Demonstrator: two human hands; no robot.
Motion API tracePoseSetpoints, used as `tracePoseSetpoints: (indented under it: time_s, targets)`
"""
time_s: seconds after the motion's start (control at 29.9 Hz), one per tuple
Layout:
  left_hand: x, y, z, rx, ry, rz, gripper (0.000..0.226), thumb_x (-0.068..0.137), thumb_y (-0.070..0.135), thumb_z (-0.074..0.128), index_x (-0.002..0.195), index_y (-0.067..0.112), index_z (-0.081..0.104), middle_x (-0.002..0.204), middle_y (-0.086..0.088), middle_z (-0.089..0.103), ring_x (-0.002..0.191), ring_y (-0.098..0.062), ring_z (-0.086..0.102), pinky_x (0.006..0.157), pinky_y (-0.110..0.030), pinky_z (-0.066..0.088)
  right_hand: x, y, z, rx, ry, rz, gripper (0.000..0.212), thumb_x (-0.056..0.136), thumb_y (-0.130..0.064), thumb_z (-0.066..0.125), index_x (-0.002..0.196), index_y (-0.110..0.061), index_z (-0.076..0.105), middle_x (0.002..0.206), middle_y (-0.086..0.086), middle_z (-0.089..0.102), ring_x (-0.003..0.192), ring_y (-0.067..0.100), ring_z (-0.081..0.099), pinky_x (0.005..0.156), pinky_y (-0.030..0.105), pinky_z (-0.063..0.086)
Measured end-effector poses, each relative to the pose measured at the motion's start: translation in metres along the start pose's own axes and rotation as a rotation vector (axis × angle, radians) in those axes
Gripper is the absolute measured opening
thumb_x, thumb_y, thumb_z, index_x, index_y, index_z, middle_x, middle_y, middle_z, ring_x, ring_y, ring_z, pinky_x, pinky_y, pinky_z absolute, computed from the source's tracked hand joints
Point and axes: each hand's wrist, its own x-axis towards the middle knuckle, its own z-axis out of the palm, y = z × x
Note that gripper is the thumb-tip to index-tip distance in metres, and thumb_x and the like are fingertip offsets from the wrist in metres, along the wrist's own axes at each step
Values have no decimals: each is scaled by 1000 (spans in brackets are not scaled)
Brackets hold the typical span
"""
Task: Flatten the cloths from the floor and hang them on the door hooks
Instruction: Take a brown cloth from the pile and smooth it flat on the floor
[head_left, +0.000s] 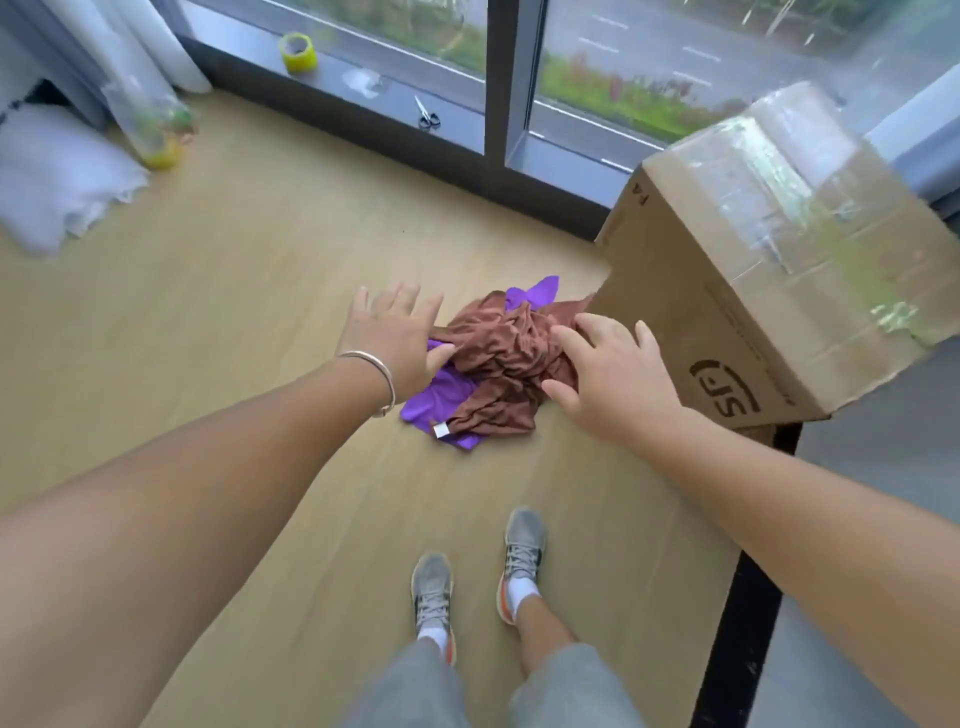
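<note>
just left of cardboard box (737, 291), brown cloth (506, 358) crumpled over purple cloth (441, 395) on floor; my left hand (389, 343) and right hand (608, 374) spread, nothing pinched; soft, limp, i'd take brown by edge

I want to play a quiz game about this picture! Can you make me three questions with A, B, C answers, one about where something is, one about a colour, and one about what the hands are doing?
1. Where are the scissors?
A. on the window ledge
B. on the cardboard box
C. beside the shoes

2. What colour is the cloth under the brown cloth?
A. green
B. purple
C. white

3. What are the two hands doing?
A. holding a cloth up high
B. reaching with spread fingers at the pile
C. resting in pockets

Answers:
1. A, they lie on the window ledge, right of the yellow tape roll.
2. B, the purple cloth pokes out below and behind the brown one.
3. B, the left hand and right hand are open at the pile's sides, and both cloths still lie crumpled on the floor.
</note>
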Motion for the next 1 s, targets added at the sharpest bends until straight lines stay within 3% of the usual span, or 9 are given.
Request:
tracePoseSetpoints:
  time_s: [0.33, 0.57, 0.84, 1.0]
  targets:
    - [20, -7, 277, -144, -250, -165, 65, 93, 57, 36, 148, 24, 23, 155, -7, 24, 144, -22, 15, 115, -50, 8, 85, 15, 233, -13, -179, -138, 60, 87, -53, 57, 138, -25, 45, 147, 9, 39, 139, 25, 28, 113, 57, 16]
    - [46, 0, 473, -172, -318, -172, 60, 91, 55, 42, 142, 24, 34, 147, -8, 34, 139, -23, 25, 112, -53, 14, 144, 7, 412, -37, -233, -243, 57, 85, -50, 60, 135, -24, 50, 142, 9, 41, 137, 25, 29, 113, 56, 16]
    - [123, 5, 629, -196, -225, -170, 48, 95, 44, 43, 140, 26, 41, 144, -9, 38, 136, -25, 29, 110, -52, 20, 227, 25, 562, -212, -196, -355, 48, 85, -45, 61, 126, -20, 57, 142, 12, 41, 139, 29, 26, 113, 52, 16]
    - [163, 1, 666, -274, -128, -82, 33, 92, 39, 54, 121, 25, 65, 140, -5, 46, 132, -24, 36, 105, -44, 27, 269, 30, 604, -306, -148, -434, 36, 83, -29, 60, 117, -18, 65, 135, 14, 45, 136, 33, 28, 114, 52, 15]
